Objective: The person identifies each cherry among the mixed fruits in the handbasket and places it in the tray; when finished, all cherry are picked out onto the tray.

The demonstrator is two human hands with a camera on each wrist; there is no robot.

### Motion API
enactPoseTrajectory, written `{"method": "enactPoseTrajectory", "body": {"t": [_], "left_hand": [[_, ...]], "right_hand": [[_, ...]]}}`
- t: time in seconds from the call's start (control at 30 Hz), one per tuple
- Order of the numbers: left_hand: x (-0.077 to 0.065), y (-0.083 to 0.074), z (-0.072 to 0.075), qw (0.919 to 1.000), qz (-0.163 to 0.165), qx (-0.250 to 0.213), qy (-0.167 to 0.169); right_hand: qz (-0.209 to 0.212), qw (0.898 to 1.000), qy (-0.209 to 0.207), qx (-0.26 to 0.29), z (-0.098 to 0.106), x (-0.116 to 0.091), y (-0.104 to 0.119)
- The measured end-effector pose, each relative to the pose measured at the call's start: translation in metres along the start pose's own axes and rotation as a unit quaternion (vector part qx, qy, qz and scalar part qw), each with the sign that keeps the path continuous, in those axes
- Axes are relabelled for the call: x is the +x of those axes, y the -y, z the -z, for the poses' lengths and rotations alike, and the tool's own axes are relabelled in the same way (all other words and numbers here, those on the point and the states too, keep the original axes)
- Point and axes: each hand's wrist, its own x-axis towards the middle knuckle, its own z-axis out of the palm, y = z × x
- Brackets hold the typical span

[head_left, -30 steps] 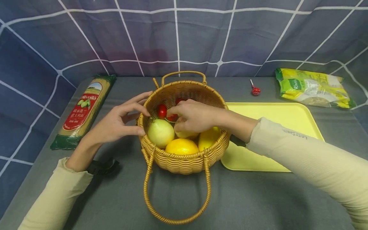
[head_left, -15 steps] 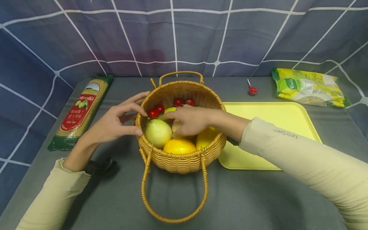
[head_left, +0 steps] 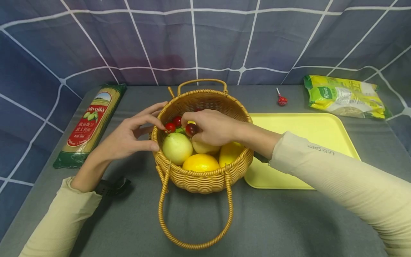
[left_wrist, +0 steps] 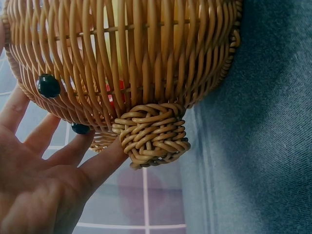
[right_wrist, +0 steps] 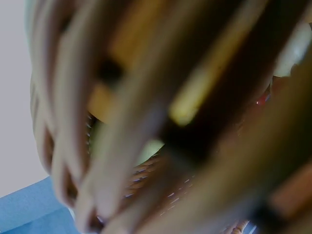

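Observation:
A round wicker basket (head_left: 205,184) holds fruit: a green pear (head_left: 177,149), a lemon (head_left: 201,163), a yellow fruit (head_left: 230,152), a paler one partly under the right hand, and red cherries (head_left: 170,127). My right hand (head_left: 216,126) reaches inside and pinches a dark red cherry (head_left: 191,129) between thumb and forefinger. Against the basket's left side rests my left hand (head_left: 130,137), its thumb and forefinger at the rim. In the left wrist view, the fingers of the left hand (left_wrist: 53,170) extend along the woven wall. Blurred wicker fills most of the right wrist view.
A yellow tray (head_left: 298,135) lies right of the basket, under the right forearm. Behind it are a lollipop (head_left: 282,101) and a yellow-green Knorr packet (head_left: 346,98). A spaghetti packet (head_left: 91,125) lies at left. One basket handle (head_left: 196,246) is folded towards me.
My right hand, earlier reaching with its forefinger among the cherries, now pinches a dark cherry. More cherries have appeared at the basket's left. My left hand stays at the rim.

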Motion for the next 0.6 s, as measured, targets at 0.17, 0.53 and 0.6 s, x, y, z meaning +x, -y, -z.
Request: {"method": "enactPoseTrajectory", "body": {"t": [0.17,0.53,0.6], "left_hand": [[-0.001,0.000,0.000,1.0000,-0.001,-0.002,0.002],[-0.001,0.001,0.001,0.9999,-0.006,-0.009,0.000],[-0.001,0.001,0.001,1.0000,-0.005,-0.007,0.000]], "right_hand": [[-0.016,1.000,0.006,0.004,-0.001,-0.002,0.002],[-0.011,0.999,-0.033,0.033,0.002,-0.011,0.005],[-0.007,0.998,-0.040,0.043,0.003,-0.015,0.005]]}}
